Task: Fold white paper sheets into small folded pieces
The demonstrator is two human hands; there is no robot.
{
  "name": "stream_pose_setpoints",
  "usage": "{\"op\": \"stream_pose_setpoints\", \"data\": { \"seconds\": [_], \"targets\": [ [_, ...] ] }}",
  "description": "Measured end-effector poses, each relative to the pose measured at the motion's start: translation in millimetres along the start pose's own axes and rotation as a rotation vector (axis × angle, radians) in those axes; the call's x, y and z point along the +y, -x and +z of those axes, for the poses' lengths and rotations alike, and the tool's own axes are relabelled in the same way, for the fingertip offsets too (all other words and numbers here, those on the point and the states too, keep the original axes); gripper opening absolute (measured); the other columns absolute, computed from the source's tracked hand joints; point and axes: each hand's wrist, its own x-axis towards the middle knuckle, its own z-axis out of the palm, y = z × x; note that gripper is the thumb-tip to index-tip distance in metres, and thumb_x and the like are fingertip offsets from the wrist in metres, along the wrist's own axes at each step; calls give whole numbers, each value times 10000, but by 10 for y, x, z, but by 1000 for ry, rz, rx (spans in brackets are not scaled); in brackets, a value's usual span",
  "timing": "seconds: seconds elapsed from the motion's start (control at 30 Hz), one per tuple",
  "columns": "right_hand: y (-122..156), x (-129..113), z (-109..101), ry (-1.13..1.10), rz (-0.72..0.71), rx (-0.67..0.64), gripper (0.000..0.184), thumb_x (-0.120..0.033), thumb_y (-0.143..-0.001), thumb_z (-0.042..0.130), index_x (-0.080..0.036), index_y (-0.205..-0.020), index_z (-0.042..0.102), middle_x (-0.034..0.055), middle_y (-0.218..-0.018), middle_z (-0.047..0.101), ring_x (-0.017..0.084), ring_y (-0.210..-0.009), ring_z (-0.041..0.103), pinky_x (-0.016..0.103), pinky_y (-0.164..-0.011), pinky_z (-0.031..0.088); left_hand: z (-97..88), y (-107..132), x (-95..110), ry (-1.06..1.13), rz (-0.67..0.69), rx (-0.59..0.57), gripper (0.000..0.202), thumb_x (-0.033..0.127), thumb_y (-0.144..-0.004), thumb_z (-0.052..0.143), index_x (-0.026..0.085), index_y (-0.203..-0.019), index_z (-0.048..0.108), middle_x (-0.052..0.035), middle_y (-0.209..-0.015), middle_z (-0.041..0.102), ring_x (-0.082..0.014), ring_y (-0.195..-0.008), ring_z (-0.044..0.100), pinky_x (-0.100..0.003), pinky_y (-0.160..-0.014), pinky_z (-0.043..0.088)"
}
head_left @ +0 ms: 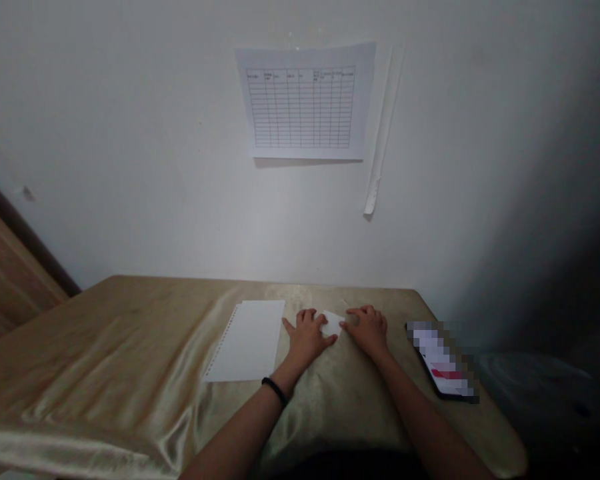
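A small piece of white paper (333, 323) lies on the cloth-covered table, between my two hands. My left hand (307, 337) rests palm down with fingers spread; its index fingertip touches the paper's left side and its thumb reaches to the lower edge. From the other side, my right hand (369, 330) has its thumb and index finger at the paper's right corner, the other fingers bent. Left of my left hand are larger white loose-leaf sheets (247, 340) with punched holes down one side. A black band (275, 392) circles my left wrist.
A phone (443, 363) with a lit, partly blurred screen lies at the table's right edge. Shiny gold cloth (130, 353) covers the table, wrinkled on the left. A printed table sheet (305, 107) and a narrow white strip (383, 133) are on the wall behind.
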Motion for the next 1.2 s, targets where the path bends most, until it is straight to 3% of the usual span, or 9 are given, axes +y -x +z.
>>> {"op": "stream_pose_setpoints", "data": {
  "seconds": [0.07,0.33,0.5,0.63,0.8,1.03,1.2],
  "targets": [
    [-37,27,-2,1,27,29,348,-482,-813,697,-342,-1130,725,73,-1212,593,279,-1198,496,437,-1071,261,7,-1,-8,9,-1,-1,437,587,-779,698,324,-1126,662,-77,-1411,519,-368,-1363,362,-815,-1064,109],
    [-125,68,37,16,42,48,334,-489,-831,668,-361,-1134,728,72,-1196,595,293,-1169,506,447,-1040,289,18,5,-11,21,-3,7,437,578,-783,696,317,-1132,665,-79,-1415,519,-360,-1360,372,-813,-1067,101],
    [-102,102,57,-10,-52,67,301,-428,-864,650,-386,-1153,727,63,-1179,600,277,-1138,504,441,-1045,291,50,21,-26,22,9,27,434,578,-792,685,319,-1140,666,-77,-1411,527,-350,-1362,374,-794,-1089,80],
    [-96,138,84,-67,-177,34,194,-402,-864,668,-394,-1025,775,45,-1161,618,263,-1128,494,448,-1086,256,50,38,-31,17,26,42,458,593,-792,673,317,-1157,661,-82,-1413,526,-350,-1365,371,-791,-1095,68],
    [-107,168,113,-112,-195,37,117,-380,-807,738,-342,-898,802,44,-1086,647,252,-1094,506,430,-1071,278,50,31,-43,14,24,21,530,647,-797,646,333,-1223,650,-84,-1428,514,-358,-1380,357,-783,-1106,54],
    [-83,225,25,-114,-228,43,76,-334,-748,770,-267,-712,773,40,-993,661,243,-1061,520,403,-1041,306,24,-7,-55,43,-21,8,539,534,-831,672,413,-1345,565,-86,-1449,492,-333,-1393,361,-757,-1115,104],
    [-73,228,-2,-101,-217,-8,94,-325,-727,768,-246,-680,751,37,-965,663,235,-1029,539,377,-996,345,-4,-16,-48,42,-56,-20,350,471,-858,651,402,-1201,674,-46,-1463,485,-324,-1401,350,-716,-1143,100]
  ]
}}
